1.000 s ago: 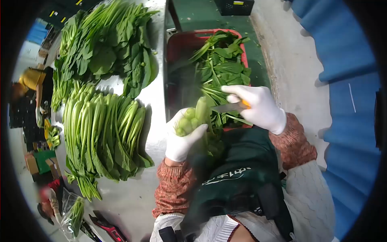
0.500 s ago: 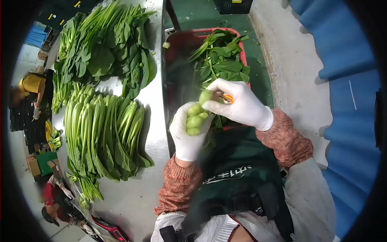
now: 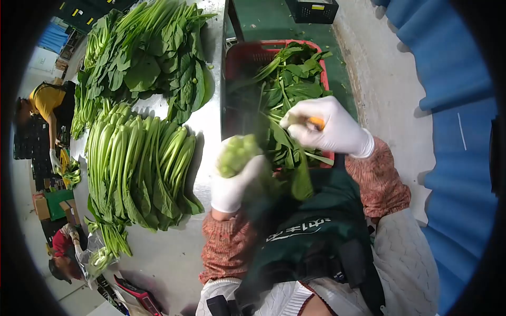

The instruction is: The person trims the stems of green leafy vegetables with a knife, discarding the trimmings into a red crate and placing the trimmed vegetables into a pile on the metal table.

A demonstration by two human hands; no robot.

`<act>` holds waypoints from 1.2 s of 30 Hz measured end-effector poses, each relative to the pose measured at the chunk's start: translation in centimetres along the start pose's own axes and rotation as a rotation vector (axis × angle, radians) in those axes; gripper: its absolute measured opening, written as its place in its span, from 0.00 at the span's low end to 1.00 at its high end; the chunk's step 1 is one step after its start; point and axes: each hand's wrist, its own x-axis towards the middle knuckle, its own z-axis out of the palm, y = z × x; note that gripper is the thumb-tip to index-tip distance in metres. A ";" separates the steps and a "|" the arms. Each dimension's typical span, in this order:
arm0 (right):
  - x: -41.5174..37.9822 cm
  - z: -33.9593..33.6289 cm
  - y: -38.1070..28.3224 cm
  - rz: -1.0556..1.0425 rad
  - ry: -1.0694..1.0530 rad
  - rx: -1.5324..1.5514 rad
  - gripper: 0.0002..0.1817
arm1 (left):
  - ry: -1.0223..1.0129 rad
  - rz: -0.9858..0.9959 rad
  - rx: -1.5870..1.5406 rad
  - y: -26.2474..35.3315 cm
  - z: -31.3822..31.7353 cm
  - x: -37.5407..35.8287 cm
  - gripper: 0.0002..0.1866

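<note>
My left hand [image 3: 234, 176], in a white glove, is closed around a bunch of greens [image 3: 237, 154]; the pale cut stem ends point up and the leaves trail blurred toward the dark apron. My right hand [image 3: 329, 126], also gloved, is closed around a small orange-handled tool [image 3: 317, 122], whose blade I cannot make out. It is over a red crate [image 3: 325, 79] holding loose green leaves [image 3: 298, 84]. Left of my hands, rows of leafy greens [image 3: 132, 168] lie on a metal table [image 3: 211, 110], with a second pile [image 3: 142, 63] farther up.
A black crate [image 3: 316, 11] stands on the floor beyond the red one. Blue curtains [image 3: 458, 142] hang at the right. Two people, one in a yellow top [image 3: 47, 100], one in red [image 3: 60, 245], are at the far left. A red device [image 3: 138, 295] lies at lower left.
My hands have moved apart. The left one has shifted left and slightly up with the bunch; the right one has moved right with the orange tool.
</note>
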 end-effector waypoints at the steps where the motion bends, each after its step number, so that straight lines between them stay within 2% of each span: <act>1: 0.3 -0.5 1.7 0.041 0.031 -0.030 0.10 | 0.016 -0.009 -0.016 -0.3 -1.4 0.0 0.23; 2: 0.8 -0.9 4.7 0.086 0.063 -0.059 0.10 | 0.030 -0.022 -0.031 -0.8 -3.2 0.1 0.26; 4: 2.1 -1.6 12.2 0.292 0.026 -0.124 0.13 | 0.104 -0.005 -0.296 -1.5 -5.3 -0.2 0.26; 6: 2.7 -0.9 17.8 0.292 0.008 -0.602 0.15 | 0.033 0.012 -0.486 -2.1 -6.9 0.1 0.27; 8: 4.5 0.4 21.1 0.437 0.056 -0.381 0.17 | 0.047 0.026 -0.541 -2.5 -7.3 0.2 0.28; 9: 5.6 1.3 23.4 0.554 0.136 0.021 0.16 | 0.013 0.031 -0.505 -3.2 -7.8 0.4 0.28; 10: 6.9 2.2 25.1 0.559 0.281 0.313 0.14 | 0.010 0.013 -0.406 -2.7 -7.2 0.8 0.24; 12: 10.3 3.6 28.6 0.603 0.419 0.539 0.12 | 0.034 0.006 -0.390 -2.9 -6.6 1.2 0.25; 17: 19.3 5.9 34.7 0.870 0.640 0.654 0.14 | 0.085 -0.098 -0.432 -4.3 -6.0 3.3 0.25; 20: 23.5 6.3 37.0 0.983 0.711 0.555 0.12 | 0.121 -0.162 -0.408 -4.4 -6.0 4.3 0.25; 25: 26.3 7.2 42.3 1.111 0.868 0.783 0.15 | 0.104 -0.235 -0.468 -5.7 -7.0 4.7 0.29; 26: 26.7 7.3 42.9 1.072 0.931 0.849 0.16 | 0.123 -0.245 -0.435 -6.0 -6.9 4.8 0.28; 29: 26.1 6.6 43.8 1.009 0.829 0.777 0.17 | 0.169 -0.255 -0.378 -6.6 -6.3 4.9 0.27; 32: 24.3 5.4 42.1 0.772 0.725 0.898 0.15 | 0.154 -0.254 -0.366 -6.2 -5.7 5.3 0.28; 36: 18.9 3.0 31.5 0.510 0.380 0.604 0.11 | 0.117 -0.215 -0.326 -5.2 -5.2 6.1 0.29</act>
